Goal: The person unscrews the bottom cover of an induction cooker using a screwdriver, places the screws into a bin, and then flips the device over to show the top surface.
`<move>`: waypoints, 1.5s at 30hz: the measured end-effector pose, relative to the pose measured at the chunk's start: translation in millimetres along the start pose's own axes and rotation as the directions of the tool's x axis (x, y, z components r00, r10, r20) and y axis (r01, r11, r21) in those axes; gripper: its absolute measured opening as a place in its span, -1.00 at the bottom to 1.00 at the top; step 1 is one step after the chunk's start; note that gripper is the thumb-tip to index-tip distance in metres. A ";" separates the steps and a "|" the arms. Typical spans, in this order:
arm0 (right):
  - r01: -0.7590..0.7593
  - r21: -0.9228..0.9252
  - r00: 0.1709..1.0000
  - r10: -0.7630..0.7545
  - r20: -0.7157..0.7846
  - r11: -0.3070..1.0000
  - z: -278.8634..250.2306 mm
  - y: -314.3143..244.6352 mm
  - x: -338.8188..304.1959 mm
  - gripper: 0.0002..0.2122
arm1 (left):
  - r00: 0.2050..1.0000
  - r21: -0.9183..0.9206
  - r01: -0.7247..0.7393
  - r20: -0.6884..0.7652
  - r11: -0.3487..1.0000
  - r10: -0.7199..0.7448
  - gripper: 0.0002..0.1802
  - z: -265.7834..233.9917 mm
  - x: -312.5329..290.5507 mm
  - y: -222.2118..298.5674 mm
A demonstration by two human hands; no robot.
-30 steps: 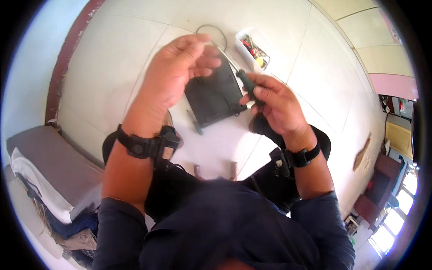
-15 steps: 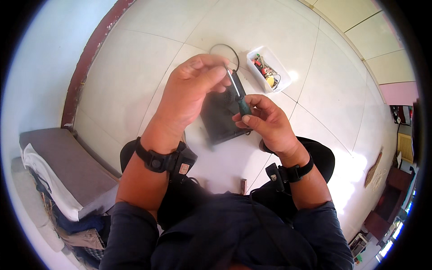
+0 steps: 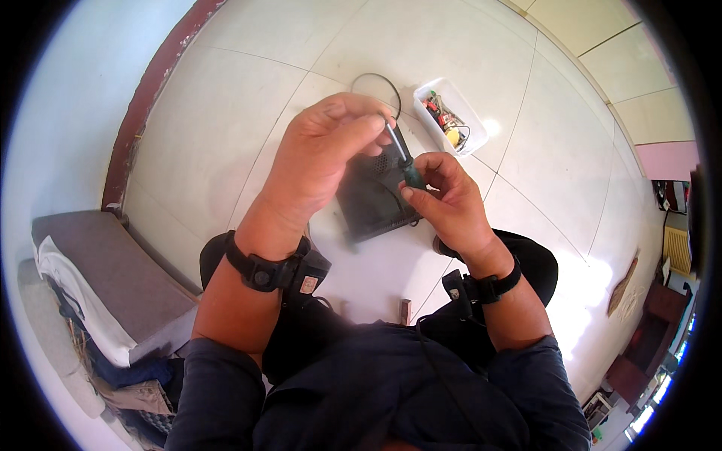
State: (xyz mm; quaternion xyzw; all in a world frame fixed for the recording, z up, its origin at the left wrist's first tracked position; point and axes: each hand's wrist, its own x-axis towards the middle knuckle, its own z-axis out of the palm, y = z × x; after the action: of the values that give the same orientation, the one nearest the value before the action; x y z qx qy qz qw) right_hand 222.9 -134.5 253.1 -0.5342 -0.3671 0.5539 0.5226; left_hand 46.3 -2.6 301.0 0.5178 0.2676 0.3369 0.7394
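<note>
Fingers of the left hand (image 3: 320, 143) have drawn together, pinching the screwdriver (image 3: 411, 174) by its tip, the handle clasped in the right hand (image 3: 453, 201).

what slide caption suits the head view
Right hand holds a screwdriver, left hand at its far end, above a black box.

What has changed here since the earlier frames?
The left hand, its fingers spread near the tip of the screwdriver a second ago, now pinches that end; the hands have drawn closer together. The right hand still holds the handle. The black device and white tool box stayed put.
</note>
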 end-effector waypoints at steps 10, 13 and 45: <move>0.114 -0.213 0.988 -0.132 -0.073 0.970 5.2 9.2 4.4 -0.69 | 0.999 0.028 -0.036 0.023 0.999 0.035 -0.85 -0.7 -4.9 2.5; 0.144 -0.280 0.980 -0.175 -0.090 0.949 4.2 10.1 5.2 -0.68 | 0.998 0.051 -0.052 0.033 0.997 0.051 -0.84 0.8 -4.2 2.9; 0.162 -0.512 0.925 -0.310 -0.218 0.843 11.8 16.3 19.9 -0.68 | 0.993 0.166 -0.109 0.062 0.980 0.100 -0.87 1.4 -12.4 4.6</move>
State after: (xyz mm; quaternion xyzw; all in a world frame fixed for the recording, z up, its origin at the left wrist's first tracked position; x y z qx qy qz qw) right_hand 210.7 -116.3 235.1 -0.6738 -0.4763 0.2895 0.4850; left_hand 38.5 -11.9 306.4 0.6008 0.2480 0.3373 0.6810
